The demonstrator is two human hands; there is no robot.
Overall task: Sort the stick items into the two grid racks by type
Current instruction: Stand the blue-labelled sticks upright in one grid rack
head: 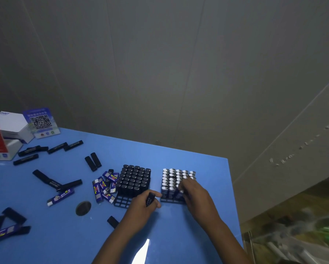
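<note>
Your left hand (144,203) grips black stick (150,199), tilted upright; black rack (122,202) free cells just left. Right hand (191,189) grip: indeterminate.

Head view, single camera: worn above the table (178,164), facing forward and down, wide-angle. Close range over the near right corner; grey wall fills the upper frame. No second view.

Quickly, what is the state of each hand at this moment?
Left hand: grips a black stick item.
Right hand: at the rack of silver-capped items, fingers curled at one; an actual grip cannot be told.
</note>
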